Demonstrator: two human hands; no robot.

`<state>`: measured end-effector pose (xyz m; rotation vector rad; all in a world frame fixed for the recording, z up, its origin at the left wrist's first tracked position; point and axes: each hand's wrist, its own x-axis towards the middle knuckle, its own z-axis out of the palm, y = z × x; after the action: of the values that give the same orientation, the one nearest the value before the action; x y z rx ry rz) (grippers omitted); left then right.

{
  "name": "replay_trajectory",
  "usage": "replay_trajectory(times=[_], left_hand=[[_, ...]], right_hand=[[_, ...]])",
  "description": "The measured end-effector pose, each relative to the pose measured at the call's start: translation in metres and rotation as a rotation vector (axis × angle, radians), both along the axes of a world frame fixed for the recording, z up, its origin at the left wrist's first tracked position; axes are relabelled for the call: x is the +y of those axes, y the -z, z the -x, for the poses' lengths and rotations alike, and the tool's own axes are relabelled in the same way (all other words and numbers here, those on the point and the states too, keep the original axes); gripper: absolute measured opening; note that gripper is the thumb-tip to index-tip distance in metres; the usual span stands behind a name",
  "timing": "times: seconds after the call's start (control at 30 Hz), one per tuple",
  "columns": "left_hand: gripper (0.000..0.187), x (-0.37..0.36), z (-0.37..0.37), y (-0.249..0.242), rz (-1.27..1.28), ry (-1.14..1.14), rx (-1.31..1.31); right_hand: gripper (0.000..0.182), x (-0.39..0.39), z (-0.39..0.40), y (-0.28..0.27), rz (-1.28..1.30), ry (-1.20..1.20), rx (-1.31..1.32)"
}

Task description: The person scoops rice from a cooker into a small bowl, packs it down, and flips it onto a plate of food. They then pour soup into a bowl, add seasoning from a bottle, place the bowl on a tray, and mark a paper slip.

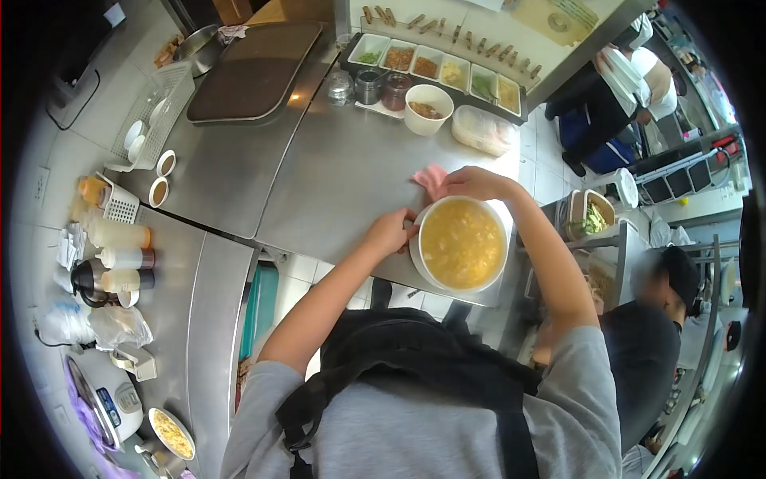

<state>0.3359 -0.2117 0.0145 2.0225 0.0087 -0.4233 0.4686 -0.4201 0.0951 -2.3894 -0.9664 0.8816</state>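
Note:
A large white bowl of yellow soup (463,243) with pale pieces in it stands near the front edge of the steel counter. Beneath it shows the rim of a white plate (416,257). My left hand (389,233) grips at the left side, its fingers curled at the plate's rim and close against the bowl. At the far side of the bowl, my right hand (476,184) pinches a pink cloth (432,180) beside the rim. Part of the right fingers is hidden behind the hand.
Behind are a row of topping containers (439,70), a white tub (428,108) and a lidded plastic box (483,130). A brown tray (255,72) lies at the back left. Squeeze bottles (126,257) line the left counter. A co-worker (646,343) is close on my right.

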Motion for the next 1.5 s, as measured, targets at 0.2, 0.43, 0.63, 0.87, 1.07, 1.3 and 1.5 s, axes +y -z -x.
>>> replay_trajectory(times=[0.2,0.43,0.63,0.87,1.07,1.3,1.5], left_hand=[[0.033,-0.006,-0.016,0.010,0.232,0.007,0.171],[0.032,0.000,-0.011,0.025,0.251,0.002,0.180],[0.028,0.012,-0.005,0.029,0.294,-0.059,0.214],[0.028,0.035,0.008,0.013,0.375,-0.164,0.259],[0.032,0.069,0.032,0.027,0.445,-0.312,0.135],[0.028,0.111,0.063,0.032,0.528,-0.539,0.068],[0.023,0.156,0.081,0.033,0.545,-0.753,0.001]], right_hand=[[0.029,0.011,0.011,-0.015,-0.044,0.044,0.051],[0.023,-0.021,0.014,-0.023,-0.113,0.272,-0.062],[0.024,-0.069,0.053,0.001,-0.240,0.541,-0.177],[0.034,-0.079,0.122,0.014,-0.264,0.924,0.045],[0.032,-0.044,0.163,0.036,-0.587,0.998,0.395],[0.027,0.018,0.164,0.040,-0.701,0.934,0.550],[0.026,0.083,0.152,0.049,-0.752,0.836,0.679]])
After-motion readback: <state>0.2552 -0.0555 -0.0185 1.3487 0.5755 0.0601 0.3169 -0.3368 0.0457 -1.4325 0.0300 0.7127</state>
